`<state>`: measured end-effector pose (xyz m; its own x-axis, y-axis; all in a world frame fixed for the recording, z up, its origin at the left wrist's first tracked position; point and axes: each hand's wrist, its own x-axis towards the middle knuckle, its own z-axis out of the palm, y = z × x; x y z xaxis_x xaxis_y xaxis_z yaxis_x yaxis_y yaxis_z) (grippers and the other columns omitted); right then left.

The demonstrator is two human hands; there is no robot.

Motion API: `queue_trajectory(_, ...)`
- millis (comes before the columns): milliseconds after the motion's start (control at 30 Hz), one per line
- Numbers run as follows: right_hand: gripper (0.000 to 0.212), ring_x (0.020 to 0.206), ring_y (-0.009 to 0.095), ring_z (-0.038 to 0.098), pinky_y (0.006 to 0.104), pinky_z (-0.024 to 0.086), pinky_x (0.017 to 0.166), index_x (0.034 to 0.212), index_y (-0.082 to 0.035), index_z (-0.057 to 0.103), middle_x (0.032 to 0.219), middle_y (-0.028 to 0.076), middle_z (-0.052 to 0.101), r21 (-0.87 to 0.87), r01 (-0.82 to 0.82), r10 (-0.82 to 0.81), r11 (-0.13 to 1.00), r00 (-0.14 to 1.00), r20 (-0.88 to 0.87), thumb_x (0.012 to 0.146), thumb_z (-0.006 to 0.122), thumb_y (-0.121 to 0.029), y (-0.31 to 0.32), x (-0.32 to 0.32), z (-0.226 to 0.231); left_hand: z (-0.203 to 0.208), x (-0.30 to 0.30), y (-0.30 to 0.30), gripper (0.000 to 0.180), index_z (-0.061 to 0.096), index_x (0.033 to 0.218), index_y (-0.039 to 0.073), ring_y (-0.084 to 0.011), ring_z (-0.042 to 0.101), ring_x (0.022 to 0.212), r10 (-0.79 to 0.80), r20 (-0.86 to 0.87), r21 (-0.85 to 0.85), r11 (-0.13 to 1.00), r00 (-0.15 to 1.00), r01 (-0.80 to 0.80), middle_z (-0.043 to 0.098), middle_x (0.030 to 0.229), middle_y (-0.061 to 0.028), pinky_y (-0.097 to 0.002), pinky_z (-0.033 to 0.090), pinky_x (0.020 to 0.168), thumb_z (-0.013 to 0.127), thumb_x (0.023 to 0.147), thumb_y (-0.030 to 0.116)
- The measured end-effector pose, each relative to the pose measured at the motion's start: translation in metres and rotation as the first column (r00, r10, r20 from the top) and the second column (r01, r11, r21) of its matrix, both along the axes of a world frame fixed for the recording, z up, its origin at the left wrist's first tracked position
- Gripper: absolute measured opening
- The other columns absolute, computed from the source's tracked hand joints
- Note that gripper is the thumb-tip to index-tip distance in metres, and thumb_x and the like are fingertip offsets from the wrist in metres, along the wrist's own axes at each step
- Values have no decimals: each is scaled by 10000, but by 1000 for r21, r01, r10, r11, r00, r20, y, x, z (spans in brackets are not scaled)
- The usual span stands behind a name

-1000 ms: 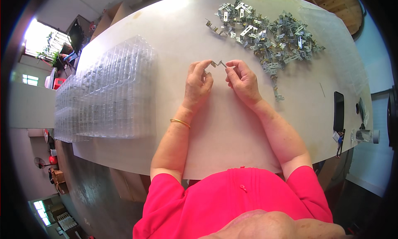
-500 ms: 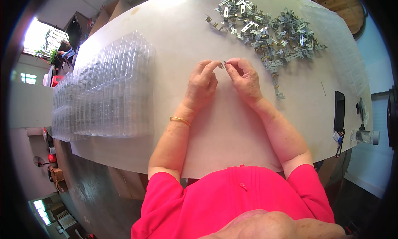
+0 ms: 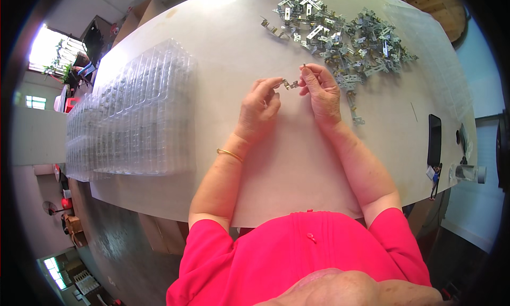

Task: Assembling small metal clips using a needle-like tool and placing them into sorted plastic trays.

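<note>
Above the table, my left hand [image 3: 258,108] pinches a small metal bracket [image 3: 290,84] between thumb and fingers. The bracket is silvery and bent, and it sticks out toward the right. My right hand [image 3: 323,96] is closed close beside it, lower fingers at or nearly touching the bracket's right end. A tiny tip shows above my right thumb and forefinger; what it belongs to is too small to make out. Beyond the hands lies a loose heap of metal brackets [image 3: 366,43], some with brass-coloured parts.
Stacked clear plastic trays [image 3: 141,112] stand on the left of the pale table [image 3: 223,56]. More clear trays [image 3: 430,56] lie at the far right. Toward the right edge are a thin rod [image 3: 414,112], a black phone [image 3: 434,140], keys [image 3: 435,174] and a clear bottle [image 3: 467,173].
My right hand has drawn a little right and away from the left, its fingers turning upward. The bracket at my left fingertips now shows more fully. My left hand has barely moved.
</note>
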<state>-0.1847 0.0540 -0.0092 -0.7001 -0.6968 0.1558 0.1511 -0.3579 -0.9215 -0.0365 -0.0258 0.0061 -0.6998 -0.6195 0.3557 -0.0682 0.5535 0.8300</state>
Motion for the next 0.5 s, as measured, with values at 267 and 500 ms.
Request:
queue_trajectory(267,140,617,9,496,175,436,513,1046,-119,699,750,-62,590,90,42,-38,995,998,-49,943,690,-213,2,-3,0,-2,0,-4,331,600,1262,-5,-89,612,927,59,-102,550,835,993,7,635,1163,-68,-240,523,800,578,932,-9)
queue_trajectory(500,117,576,24,434,207,369,506,1022,-85,704,645,-70,519,237,-7,74,971,958,-276,946,680,-171,6,5,4,-4,1,-14,349,576,1287,-17,-105,619,949,147,-168,573,819,975,-24,638,1175,-103,-252,533,769,585,939,-2)
